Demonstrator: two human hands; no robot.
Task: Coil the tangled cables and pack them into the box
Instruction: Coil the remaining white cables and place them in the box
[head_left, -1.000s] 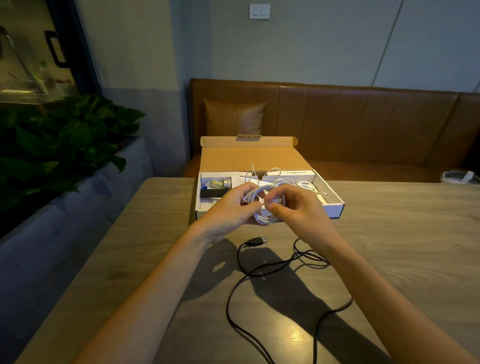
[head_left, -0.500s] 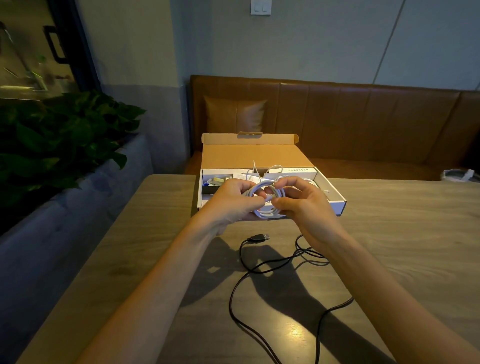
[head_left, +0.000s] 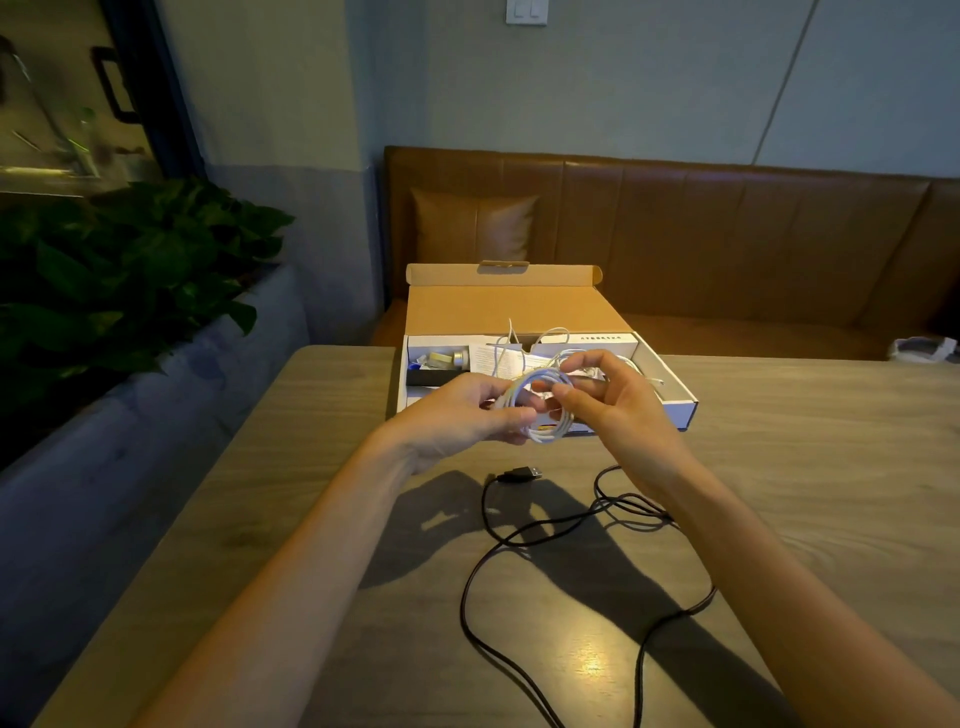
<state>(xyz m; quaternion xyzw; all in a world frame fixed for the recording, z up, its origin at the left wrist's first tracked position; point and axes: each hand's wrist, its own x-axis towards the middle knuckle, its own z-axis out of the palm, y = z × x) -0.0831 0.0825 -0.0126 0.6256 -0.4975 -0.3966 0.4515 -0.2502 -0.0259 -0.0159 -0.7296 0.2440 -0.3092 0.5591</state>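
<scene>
Wooden table (head_left: 810, 467), white cable coil (head_left: 545, 410) pinched between both hands

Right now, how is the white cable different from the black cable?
The white cable is wound into a small neat loop; the black cable sprawls loose and tangled. The white cable is held up in front of the box by the left hand and the right hand; the black cable lies untouched on the table. The white one looks bright, the black one dark. Neither is in the box yet.
</scene>
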